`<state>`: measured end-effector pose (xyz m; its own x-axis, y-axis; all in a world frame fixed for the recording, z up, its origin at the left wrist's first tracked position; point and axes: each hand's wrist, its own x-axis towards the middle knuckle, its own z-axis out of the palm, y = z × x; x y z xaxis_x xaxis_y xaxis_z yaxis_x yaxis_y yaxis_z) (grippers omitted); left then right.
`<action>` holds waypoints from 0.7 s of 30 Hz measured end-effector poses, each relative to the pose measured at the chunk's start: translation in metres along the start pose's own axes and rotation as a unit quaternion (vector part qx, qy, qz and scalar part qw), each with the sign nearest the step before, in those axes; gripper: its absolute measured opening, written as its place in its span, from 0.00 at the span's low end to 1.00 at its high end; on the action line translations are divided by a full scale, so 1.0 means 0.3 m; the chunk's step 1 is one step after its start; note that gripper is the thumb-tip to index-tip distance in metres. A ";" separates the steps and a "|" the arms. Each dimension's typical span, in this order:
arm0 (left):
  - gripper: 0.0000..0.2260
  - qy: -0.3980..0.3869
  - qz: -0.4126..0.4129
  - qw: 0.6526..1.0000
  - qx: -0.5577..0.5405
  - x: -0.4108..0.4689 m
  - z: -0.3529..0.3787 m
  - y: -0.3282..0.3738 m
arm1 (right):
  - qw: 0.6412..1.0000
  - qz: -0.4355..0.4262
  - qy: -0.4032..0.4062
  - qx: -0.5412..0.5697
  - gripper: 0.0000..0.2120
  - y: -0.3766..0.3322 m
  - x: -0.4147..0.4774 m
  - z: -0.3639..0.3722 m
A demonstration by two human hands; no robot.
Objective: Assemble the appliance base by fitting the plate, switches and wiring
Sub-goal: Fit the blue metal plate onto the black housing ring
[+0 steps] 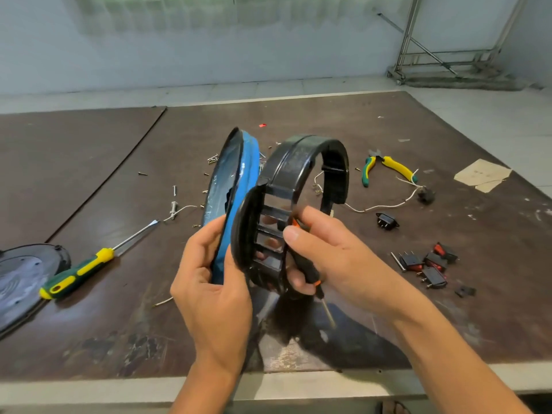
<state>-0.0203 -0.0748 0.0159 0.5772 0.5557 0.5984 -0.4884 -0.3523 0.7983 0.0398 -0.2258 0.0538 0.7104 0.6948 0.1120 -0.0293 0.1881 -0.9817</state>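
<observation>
Black base ring [295,168] upright btwn hands: R hand [337,255] grips it plus screwdriver [307,274]; L hand [215,294] grips blue plate [245,171] beside.

One wide-angle head-worn view looks forward and down across the tabletop [388,138], close above the left hand [209,282] and right hand [337,258] at lower centre.

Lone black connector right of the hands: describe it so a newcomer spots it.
On the brown table, look to the right of the right hand. Between the yellow-green pliers farther back and the cluster of rocker switches nearer the front lies one black connector. Unlike the switches, it shows no red and has a flange at each end.
</observation>
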 end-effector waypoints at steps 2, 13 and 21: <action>0.14 0.013 -0.002 1.000 -0.017 0.001 -0.001 0.001 | 0.999 -0.001 -0.020 0.036 0.21 0.001 -0.002 0.005; 0.14 0.033 0.004 0.999 -0.023 -0.016 0.012 -0.003 | 0.995 -0.002 0.097 -0.008 0.13 0.007 0.028 0.008; 0.13 0.037 -0.013 0.998 -0.047 0.006 0.007 0.009 | 0.996 -0.016 -0.036 -0.077 0.18 -0.016 -0.012 -0.017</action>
<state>-0.0193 -0.0762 0.0193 0.5420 0.6198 0.5676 -0.5351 -0.2662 0.8017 0.0411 -0.2328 0.0574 0.6573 0.7387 0.1493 0.1051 0.1063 -0.9888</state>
